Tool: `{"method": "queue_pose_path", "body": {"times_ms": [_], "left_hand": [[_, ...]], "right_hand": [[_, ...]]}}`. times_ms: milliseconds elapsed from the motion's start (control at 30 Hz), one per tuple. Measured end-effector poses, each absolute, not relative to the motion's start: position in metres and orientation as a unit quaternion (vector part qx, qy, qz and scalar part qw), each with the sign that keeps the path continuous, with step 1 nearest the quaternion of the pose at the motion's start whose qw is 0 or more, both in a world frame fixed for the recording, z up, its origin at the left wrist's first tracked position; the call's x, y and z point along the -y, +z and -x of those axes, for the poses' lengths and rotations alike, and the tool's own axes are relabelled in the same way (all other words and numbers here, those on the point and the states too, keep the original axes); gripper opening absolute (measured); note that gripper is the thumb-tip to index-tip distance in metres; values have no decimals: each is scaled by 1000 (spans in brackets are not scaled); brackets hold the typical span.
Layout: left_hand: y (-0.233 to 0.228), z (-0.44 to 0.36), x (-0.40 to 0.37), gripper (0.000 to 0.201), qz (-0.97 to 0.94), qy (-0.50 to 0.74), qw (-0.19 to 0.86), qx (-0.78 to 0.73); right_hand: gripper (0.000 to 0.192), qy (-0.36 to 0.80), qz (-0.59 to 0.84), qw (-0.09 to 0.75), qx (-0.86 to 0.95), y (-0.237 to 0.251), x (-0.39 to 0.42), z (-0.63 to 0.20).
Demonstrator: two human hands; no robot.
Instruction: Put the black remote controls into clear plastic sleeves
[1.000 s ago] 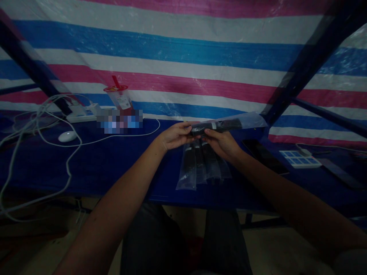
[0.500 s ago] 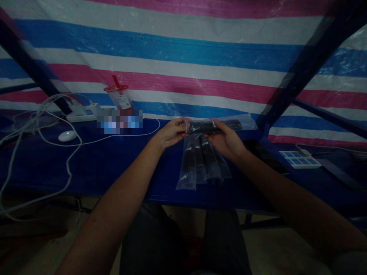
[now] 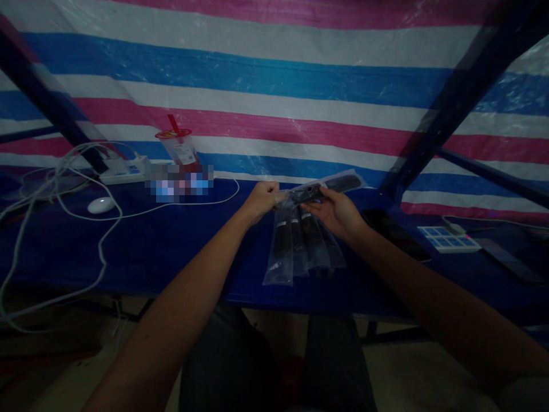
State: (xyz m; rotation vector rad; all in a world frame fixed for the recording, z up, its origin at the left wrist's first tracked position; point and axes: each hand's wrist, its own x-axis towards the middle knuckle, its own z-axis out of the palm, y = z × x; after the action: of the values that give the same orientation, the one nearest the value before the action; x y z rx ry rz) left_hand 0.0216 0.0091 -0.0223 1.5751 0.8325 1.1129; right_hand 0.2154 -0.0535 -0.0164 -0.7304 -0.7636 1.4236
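Between my hands is a clear plastic bag [image 3: 348, 182] with a long black item inside, its right end tilted upward. My left hand [image 3: 262, 201] is closed on the bag's left end. My right hand [image 3: 338, 213] grips it near the middle, thumb on top and fingers beneath. Just below, several more clear bags [image 3: 283, 246] with black contents lie fanned out on the blue table [image 3: 197, 246]. Their upper ends are partly hidden under the held bag. What exactly the black items are, I cannot make out in the dim light.
On the left are a white mouse [image 3: 101, 205], looped white cables [image 3: 103, 252], a power strip [image 3: 124, 171] and a cup with a red lid [image 3: 182, 146]. On the right lie a dark flat device [image 3: 397, 234] and a white-and-blue panel [image 3: 448, 238]. Striped sheeting [image 3: 274, 83] hangs behind.
The held bag has turned from nearly level to slanting, its left end lower. My left hand has shifted slightly down and its fingers have closed into a tighter grip. The fanned bags stay put.
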Motion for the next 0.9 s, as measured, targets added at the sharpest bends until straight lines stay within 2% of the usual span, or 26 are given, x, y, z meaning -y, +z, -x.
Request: {"method": "queue_pose_path", "body": {"times_ms": [133, 367, 433, 533, 567, 667, 767, 833, 900], "left_hand": [[-21, -24, -5, 30, -655, 435, 513, -343], [-4, -19, 9, 26, -669, 355, 575, -311], [6, -10, 13, 32, -670, 300, 610, -297], [20, 7, 15, 54, -662, 215, 664, -272], [22, 11, 14, 56, -655, 196, 673, -281], [19, 11, 5, 44, -623, 286, 626, -372], [7, -3, -4, 26, -629, 444, 467, -436], [1, -15, -4, 16, -669, 460, 436, -389], [-1, -23, 2, 21, -704, 459, 432, -327]], "right_hand": [[8, 613, 322, 622, 366, -16, 55, -216], [11, 609, 329, 606, 391, -13, 60, -213], [11, 606, 342, 603, 390, -12, 60, -213], [11, 600, 355, 612, 374, -12, 58, -217], [10, 599, 358, 617, 363, -13, 57, -219], [7, 599, 370, 626, 335, -14, 55, -222], [9, 597, 373, 611, 361, -15, 56, -220], [15, 597, 365, 588, 407, -15, 59, -216], [22, 602, 348, 558, 454, -14, 63, -211]]}}
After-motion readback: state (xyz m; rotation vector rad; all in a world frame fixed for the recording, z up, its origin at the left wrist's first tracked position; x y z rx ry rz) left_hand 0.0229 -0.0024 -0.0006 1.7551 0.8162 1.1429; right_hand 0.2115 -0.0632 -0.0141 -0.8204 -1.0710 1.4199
